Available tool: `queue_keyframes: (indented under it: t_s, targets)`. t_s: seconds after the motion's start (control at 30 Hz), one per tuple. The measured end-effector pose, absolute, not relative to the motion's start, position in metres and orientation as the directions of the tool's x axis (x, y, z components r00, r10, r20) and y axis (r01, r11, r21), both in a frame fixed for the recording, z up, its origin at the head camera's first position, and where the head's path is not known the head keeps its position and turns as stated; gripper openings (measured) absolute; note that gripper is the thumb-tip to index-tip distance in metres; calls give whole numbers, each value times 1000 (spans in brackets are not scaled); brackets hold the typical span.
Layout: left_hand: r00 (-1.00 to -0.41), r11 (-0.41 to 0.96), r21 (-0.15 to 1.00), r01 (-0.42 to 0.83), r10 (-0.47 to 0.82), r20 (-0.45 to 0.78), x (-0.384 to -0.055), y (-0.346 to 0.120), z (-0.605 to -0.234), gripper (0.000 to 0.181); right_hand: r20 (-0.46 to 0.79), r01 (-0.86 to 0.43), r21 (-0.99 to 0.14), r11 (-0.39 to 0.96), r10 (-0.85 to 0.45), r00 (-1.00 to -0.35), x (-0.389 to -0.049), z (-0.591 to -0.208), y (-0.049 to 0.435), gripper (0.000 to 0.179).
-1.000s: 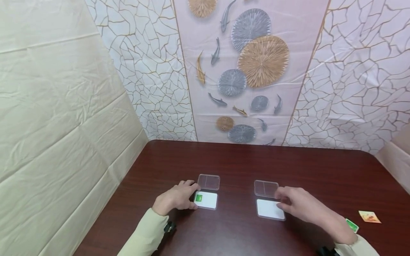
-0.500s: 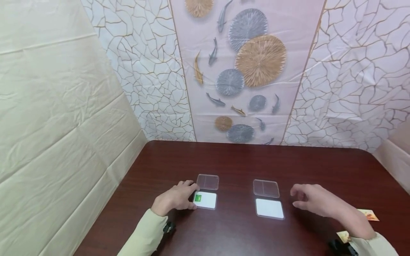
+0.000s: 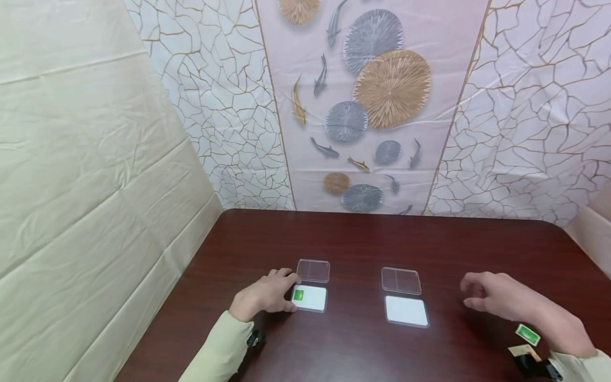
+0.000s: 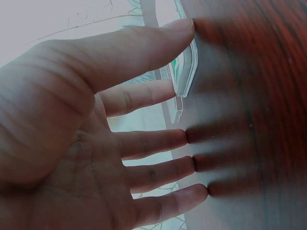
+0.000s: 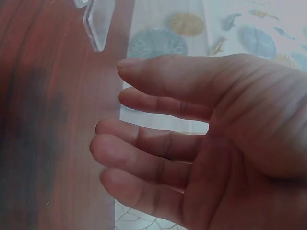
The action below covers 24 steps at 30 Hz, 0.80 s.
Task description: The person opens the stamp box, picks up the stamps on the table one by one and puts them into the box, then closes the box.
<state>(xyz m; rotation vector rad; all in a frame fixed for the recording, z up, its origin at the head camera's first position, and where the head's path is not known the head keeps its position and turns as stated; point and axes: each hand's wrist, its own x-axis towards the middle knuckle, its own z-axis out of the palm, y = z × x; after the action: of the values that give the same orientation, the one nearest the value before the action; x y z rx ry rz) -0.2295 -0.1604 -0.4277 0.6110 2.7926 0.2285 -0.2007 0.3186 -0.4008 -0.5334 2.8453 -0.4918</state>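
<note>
On the left, a clear plastic case (image 3: 315, 300) holds a white insert with a small green stamp-like piece (image 3: 299, 295) on it. My left hand (image 3: 265, 294) rests at this case's left edge, thumb by the near corner and index finger by the far one. In the left wrist view its fingers (image 4: 158, 167) look straight, the other tips on the table. A second clear case (image 3: 407, 311) with a plain white insert lies right of centre. To its right, my right hand (image 3: 508, 297) hovers above the table, fingers loosely bent, nothing between them.
Behind the cases lie two transparent lids (image 3: 313, 270), the right lid (image 3: 401, 281) among them. A small green white-bordered piece (image 3: 527, 335) and a yellowish picture piece (image 3: 524, 351) lie near my right forearm. A patterned cloth (image 3: 353, 159) hangs behind the dark table (image 3: 353, 239).
My right hand has drawn away from the right case, moving rightward over the table. The left hand has stayed at the left case.
</note>
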Motion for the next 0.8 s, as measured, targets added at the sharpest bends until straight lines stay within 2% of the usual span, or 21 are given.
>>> queue_keyframes:
  t_s: [0.5,0.8]
  targets:
    - [-870,894,212,395,438,-225,-228,-162,-427,55,-249,-280,-365,888,-383,-890,-195,-415,352,19]
    - [-863,884,210,418,458,-212,-229,-157,-429,53,-409,-151,-324,934,-282,-868,-191,-425,370,19]
